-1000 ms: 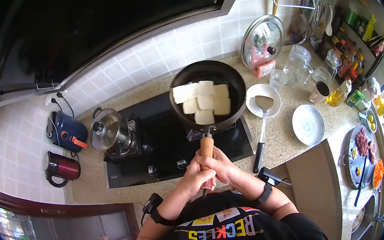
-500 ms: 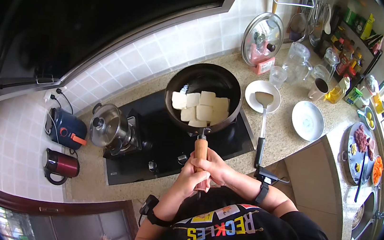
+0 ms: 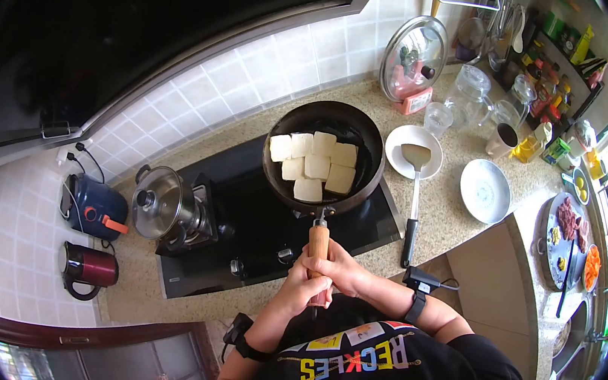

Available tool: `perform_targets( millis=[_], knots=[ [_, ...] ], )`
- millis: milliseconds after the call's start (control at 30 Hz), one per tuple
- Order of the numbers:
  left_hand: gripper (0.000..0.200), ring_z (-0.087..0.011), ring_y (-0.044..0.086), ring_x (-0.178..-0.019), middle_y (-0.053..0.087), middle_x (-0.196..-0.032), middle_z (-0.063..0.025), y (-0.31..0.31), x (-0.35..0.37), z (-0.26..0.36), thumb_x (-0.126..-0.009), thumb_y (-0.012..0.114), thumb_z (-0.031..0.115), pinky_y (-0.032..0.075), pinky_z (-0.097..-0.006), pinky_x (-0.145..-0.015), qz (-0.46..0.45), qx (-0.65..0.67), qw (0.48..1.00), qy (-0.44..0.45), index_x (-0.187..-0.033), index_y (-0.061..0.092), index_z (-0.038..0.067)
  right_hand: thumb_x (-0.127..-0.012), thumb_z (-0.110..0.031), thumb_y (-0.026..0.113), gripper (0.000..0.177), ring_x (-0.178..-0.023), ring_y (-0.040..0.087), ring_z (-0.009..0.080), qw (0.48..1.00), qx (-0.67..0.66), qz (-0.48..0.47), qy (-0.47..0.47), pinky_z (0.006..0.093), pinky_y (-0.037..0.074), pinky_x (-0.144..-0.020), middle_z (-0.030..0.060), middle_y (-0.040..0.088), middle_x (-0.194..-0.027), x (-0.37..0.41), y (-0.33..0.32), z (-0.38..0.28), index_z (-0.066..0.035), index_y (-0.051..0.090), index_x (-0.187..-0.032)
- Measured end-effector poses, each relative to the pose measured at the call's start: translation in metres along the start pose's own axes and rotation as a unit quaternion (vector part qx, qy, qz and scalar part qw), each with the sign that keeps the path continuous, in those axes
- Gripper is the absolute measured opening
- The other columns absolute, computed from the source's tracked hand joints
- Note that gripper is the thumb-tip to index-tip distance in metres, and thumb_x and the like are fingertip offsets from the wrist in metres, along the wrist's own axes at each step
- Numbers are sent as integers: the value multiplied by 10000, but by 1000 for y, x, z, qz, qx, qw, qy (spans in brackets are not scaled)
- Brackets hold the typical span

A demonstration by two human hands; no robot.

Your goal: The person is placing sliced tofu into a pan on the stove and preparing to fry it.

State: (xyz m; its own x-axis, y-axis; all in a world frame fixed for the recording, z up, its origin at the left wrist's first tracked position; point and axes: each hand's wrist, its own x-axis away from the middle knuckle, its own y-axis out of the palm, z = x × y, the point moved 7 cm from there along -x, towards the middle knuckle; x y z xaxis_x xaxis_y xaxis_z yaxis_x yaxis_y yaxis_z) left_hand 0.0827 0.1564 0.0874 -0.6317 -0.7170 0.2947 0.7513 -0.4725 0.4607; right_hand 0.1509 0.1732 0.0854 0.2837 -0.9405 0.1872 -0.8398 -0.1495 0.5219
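Your fingers are wrapped tight around the wooden handle [image 3: 319,241] of the dark frying pan [image 3: 362,138]. Your right hand [image 3: 340,270] grips it higher up and your left hand [image 3: 298,289] is closed just below, the two touching. The pan sits over the right side of the black stove [image 3: 254,222], with its handle pointing back at you.

In the pan lie several pale tofu blocks [image 3: 316,166], flat and packed edge to edge. On the left burner stands a steel pot [image 3: 165,207] with its lid on, so you cannot tell what it holds. Just right of the pan, a small white plate [image 3: 401,137] carries the head of a spatula [image 3: 413,196]. A second white plate [image 3: 484,191] lies further right. At the far right, a dark platter [image 3: 567,245] holds raw meat and small bits of other food.

Half a second ago the blocks were bunched against the near wall, by the handle. Now they have slid back toward the middle and left of the pan. Both hands have kept their grip.
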Motion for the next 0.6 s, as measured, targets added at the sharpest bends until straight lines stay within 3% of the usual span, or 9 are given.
perform_targets(
  millis=[233, 600],
  knots=[
    [573, -159, 559, -493, 509, -729, -92, -7, -5, 8, -763, 500, 13, 499, -281, -435, -9, -3, 1000, 11, -1266, 226, 31, -802, -267, 650, 436, -805, 546, 126, 1000, 6, -12, 23, 263, 490, -692, 74, 529, -908, -6, 4, -5, 0, 428, -1067],
    [454, -147, 550, -505, 507, -689, -74, -18, -17, 8, -757, 482, 19, 476, -267, -432, 35, -58, 998, -11, -1170, 297, 49, -797, -277, 663, 484, -868, 535, 140, 999, 15, -10, 48, 288, 472, -761, 78, 522, -951, -25, -9, 11, -6, 420, -1117]
  ],
)
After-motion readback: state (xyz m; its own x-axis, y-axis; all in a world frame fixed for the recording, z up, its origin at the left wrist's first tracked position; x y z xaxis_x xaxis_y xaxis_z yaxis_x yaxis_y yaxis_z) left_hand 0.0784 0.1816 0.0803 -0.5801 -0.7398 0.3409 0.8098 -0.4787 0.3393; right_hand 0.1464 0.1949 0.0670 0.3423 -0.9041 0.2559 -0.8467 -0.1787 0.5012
